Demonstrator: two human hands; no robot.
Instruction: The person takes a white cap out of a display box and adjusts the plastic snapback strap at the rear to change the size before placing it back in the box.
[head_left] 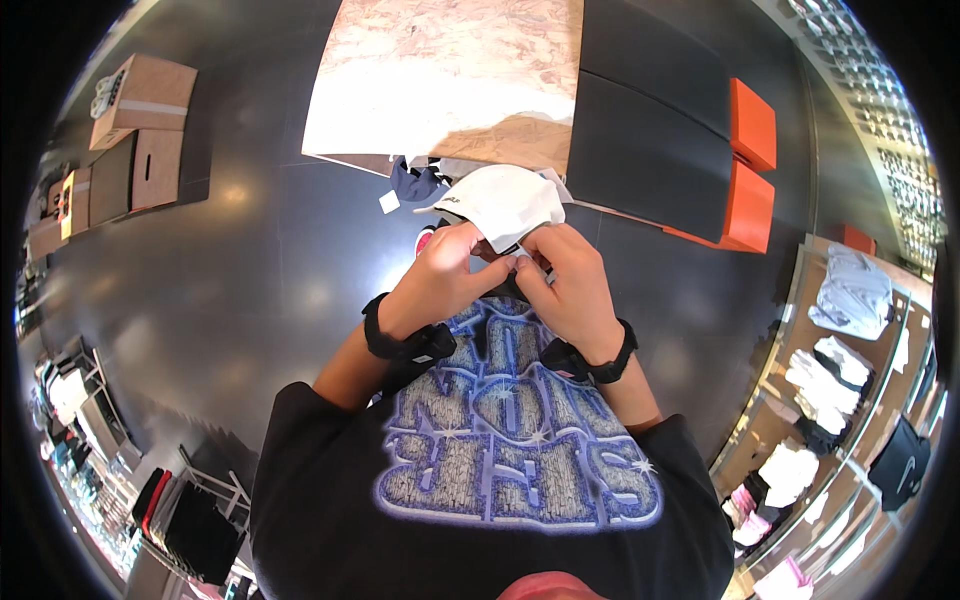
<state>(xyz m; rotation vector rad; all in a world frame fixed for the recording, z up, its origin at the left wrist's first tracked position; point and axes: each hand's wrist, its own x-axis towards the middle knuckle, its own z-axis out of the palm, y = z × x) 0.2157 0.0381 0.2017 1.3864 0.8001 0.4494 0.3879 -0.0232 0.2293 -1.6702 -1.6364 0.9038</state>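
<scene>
A white cap [505,200] is held up in front of my chest, its brim pointing to the left. My left hand [450,270] grips the near edge of the cap on its left side. My right hand [565,275] is closed on the same edge at the right, by the back of the cap. Both thumbs come together at a small strap or tag below the edge, too small to make out. Beyond the white cap, a dark blue cap [415,182] with a white tag [389,203] shows under the table edge.
A wooden-topped table [440,70] stands just ahead. To its right are black panels [645,150] with orange boxes [745,205] at their end. Shelves of folded clothes [850,290] line the right; a clothes rack [185,520] stands lower left. Cardboard-coloured boxes [155,95] are far left.
</scene>
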